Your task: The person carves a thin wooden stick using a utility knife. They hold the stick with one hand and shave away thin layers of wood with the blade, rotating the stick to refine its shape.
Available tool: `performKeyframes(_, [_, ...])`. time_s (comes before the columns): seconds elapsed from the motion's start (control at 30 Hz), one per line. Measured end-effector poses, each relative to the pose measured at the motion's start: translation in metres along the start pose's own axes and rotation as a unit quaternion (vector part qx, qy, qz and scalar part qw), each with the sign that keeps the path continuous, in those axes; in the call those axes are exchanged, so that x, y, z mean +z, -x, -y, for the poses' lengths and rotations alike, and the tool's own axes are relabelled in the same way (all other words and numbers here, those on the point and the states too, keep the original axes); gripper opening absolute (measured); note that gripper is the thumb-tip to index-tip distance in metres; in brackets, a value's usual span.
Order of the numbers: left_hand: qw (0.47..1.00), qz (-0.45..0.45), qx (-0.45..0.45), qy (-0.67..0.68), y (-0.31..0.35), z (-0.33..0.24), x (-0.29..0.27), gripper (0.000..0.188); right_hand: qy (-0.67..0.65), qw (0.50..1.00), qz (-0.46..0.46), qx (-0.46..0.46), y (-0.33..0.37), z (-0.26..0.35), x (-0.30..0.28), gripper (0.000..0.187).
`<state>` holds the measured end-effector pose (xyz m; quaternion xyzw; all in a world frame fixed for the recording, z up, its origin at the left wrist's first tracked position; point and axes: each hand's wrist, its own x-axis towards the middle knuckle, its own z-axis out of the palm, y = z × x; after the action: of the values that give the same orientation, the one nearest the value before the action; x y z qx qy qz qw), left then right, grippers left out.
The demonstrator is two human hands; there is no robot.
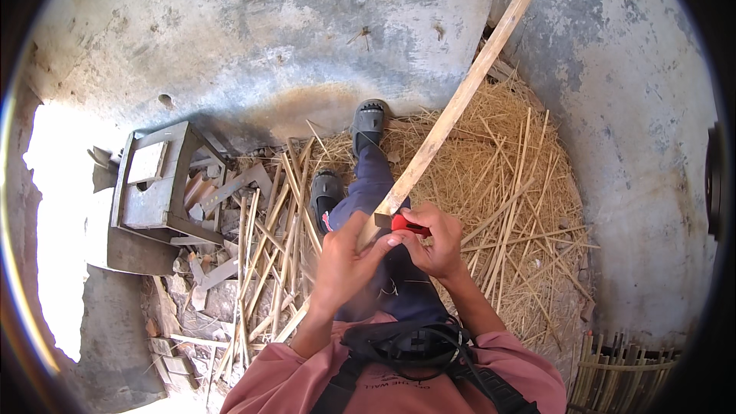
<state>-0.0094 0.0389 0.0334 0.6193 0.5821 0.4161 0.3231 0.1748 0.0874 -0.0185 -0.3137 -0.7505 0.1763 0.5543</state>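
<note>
Gripping the near end of a long pale bamboo strip [452, 107], the left hand [343, 264] is curled closed; the right hand [437, 244] pinches a small red tool [406, 224] against it, above the straw-strewn floor [506, 184].

The long slat [460, 96] is pale bare wood, smooth and matt, and the small red tool [409, 224] looks like glossy plastic. Dry straw [506, 176] lies rough and fibrous; the floor [253, 31] is stained, matt concrete.
</note>
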Motion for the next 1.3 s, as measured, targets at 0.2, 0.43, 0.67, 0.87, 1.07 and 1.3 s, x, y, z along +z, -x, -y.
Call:
performKeyframes(0.2, [1.000, -0.012, -0.008, 0.027, 0.004, 0.008, 0.010, 0.045, 0.039, 0.999, 0.003, -0.024, -0.001, 0.002, -0.003, 0.032])
performKeyframes(0.43, [0.999, -0.043, -0.012, 0.013, 0.005, 0.010, 0.018, 0.048, 0.101, 0.994, 0.007, -0.036, -0.007, 0.009, -0.004, 0.033])
performKeyframes(0.67, [0.993, -0.101, -0.043, -0.042, 0.016, 0.026, 0.020, 0.031, 0.124, 0.964, -0.191, 0.135, -0.019, -0.020, -0.045, 0.024])
performKeyframes(0.87, [0.993, -0.079, -0.072, -0.055, 0.018, 0.020, 0.003, 0.052, 0.036, 0.975, -0.140, 0.167, -0.019, -0.017, -0.065, 0.024])
performKeyframes(1.07, [0.995, -0.064, -0.039, -0.069, 0.009, 0.029, 0.001, 0.049, 0.024, 0.991, 0.000, 0.131, -0.014, 0.003, -0.032, 0.024])
performKeyframes(1.3, [0.999, 0.005, -0.048, -0.015, 0.013, 0.013, 0.005, 0.041, 0.044, 0.993, 0.098, 0.055, -0.005, 0.002, -0.011, 0.032])
